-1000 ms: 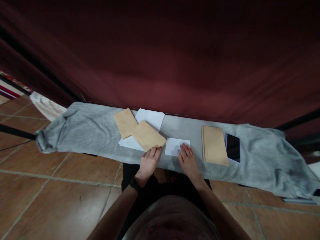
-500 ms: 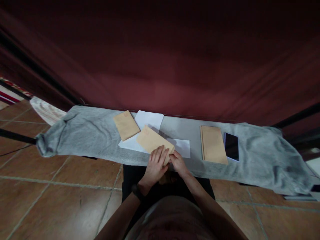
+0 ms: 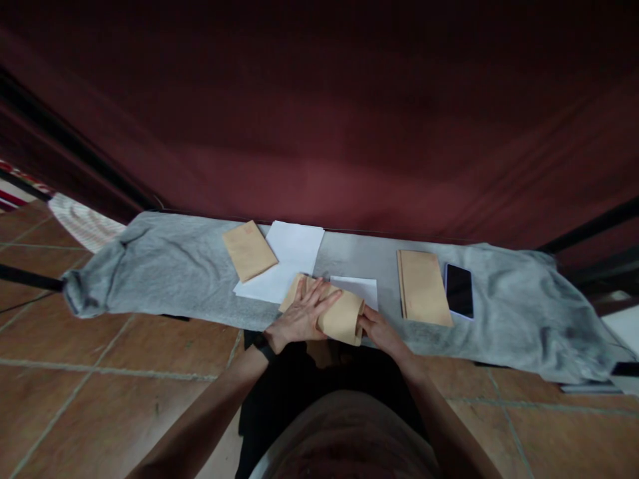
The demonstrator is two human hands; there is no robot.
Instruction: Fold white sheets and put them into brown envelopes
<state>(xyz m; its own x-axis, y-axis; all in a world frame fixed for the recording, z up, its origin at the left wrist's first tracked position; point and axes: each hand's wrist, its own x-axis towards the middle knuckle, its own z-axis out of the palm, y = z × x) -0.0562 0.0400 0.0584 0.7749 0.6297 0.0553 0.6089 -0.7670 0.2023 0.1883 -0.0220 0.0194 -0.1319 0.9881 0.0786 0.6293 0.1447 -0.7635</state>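
A brown paper envelope (image 3: 344,318) lies at the front edge of the bench, bowed, its right end gaping. My left hand (image 3: 302,316) rests across its top with the fingers spread and the thumb along the near edge, keeping hold of it. At the gaping end, my right hand (image 3: 378,328) grips the envelope's edge, with its fingertips hidden at the opening. Beneath and behind the envelope are white paper sheets (image 3: 295,247). A smaller folded white paper (image 3: 360,287) lies just behind my right hand.
Another brown envelope (image 3: 249,250) overlaps the sheets on the left. To the right lie a stack of brown envelopes (image 3: 425,287) and a phone (image 3: 459,291). Grey cloth (image 3: 190,266) covers the narrow bench. A dark red curtain (image 3: 319,133) hangs right behind it.
The envelope has come lower and to the right, and its right end now gapes. My left hand has spread its fingers over it; my right hand has moved right to the open end.
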